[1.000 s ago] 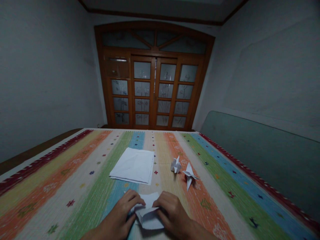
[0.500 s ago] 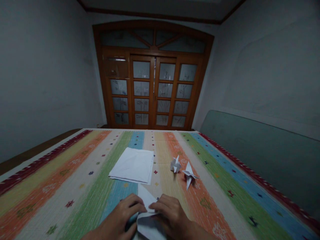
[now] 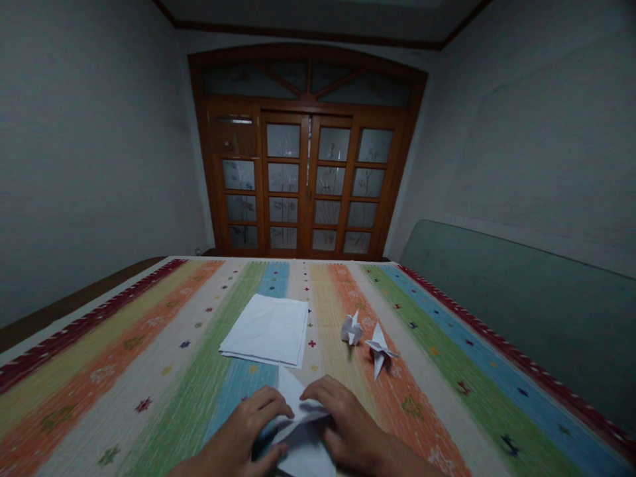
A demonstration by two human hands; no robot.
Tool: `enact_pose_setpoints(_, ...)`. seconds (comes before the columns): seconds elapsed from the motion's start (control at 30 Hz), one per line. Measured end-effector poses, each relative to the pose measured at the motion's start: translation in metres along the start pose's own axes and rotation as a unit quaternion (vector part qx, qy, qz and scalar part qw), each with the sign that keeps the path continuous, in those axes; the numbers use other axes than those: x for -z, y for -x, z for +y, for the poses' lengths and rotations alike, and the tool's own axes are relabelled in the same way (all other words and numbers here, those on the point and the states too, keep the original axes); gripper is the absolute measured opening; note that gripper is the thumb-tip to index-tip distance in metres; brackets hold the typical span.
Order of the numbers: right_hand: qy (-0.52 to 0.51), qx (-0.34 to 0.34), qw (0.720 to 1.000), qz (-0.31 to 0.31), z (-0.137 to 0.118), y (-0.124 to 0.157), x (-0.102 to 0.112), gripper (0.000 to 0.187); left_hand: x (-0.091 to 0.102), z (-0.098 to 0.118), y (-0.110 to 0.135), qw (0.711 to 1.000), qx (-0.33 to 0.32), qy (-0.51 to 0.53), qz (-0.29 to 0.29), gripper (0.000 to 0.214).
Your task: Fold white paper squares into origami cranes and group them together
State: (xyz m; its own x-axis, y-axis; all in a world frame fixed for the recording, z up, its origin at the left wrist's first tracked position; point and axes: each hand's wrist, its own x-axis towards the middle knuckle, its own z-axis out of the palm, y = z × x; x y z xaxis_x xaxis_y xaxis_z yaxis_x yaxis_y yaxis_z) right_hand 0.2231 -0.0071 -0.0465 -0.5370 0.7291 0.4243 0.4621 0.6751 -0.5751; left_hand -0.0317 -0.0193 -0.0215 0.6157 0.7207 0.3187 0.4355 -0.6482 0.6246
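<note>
A partly folded sheet of white paper (image 3: 304,445) lies at the near edge of the view, its pointed tip reaching toward the paper stack. My left hand (image 3: 256,424) is at its left side, fingers curled onto the paper near the crease. From the right, my right hand (image 3: 342,421) grips a raised flap between fingers and thumb. Part of the sheet is hidden under both hands. Beyond them sits a stack of white paper sheets (image 3: 268,328). Two folded paper figures, one rounder (image 3: 352,329) and one with pointed arms (image 3: 380,350), stand to the right.
A striped, colourful cloth (image 3: 189,371) covers the table. Along the right side runs a pale green panel (image 3: 497,278). Wooden doors with glass panes (image 3: 308,179) stand at the far end, between pale walls.
My right hand has lifted the flap and drawn it up and to the right, so the fold stands more open. My left hand's thumb now shows on the paper's near part.
</note>
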Motion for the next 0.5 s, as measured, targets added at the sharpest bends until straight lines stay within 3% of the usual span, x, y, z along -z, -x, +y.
enact_pose_setpoints(0.1,0.001,-0.03,0.999,0.025,0.001,0.001,-0.003,0.036,-0.002,-0.002,-0.003,1.0,0.007,-0.004,0.023,0.026)
enact_pose_setpoints(0.17,0.001,-0.055,0.998,0.043,0.001,0.001,-0.005,0.032,-0.005,-0.004,-0.006,0.998,0.034,-0.004,0.047,0.016)
enact_pose_setpoints(0.37,0.002,-0.12,0.99,0.072,0.001,-0.003,-0.013,0.037,-0.019,-0.013,-0.01,0.983,0.125,-0.01,0.134,0.02)
enact_pose_setpoints(0.5,0.022,-0.109,0.99,0.082,0.001,-0.002,-0.021,0.04,-0.029,-0.023,-0.006,0.976,0.137,-0.052,0.164,0.024)
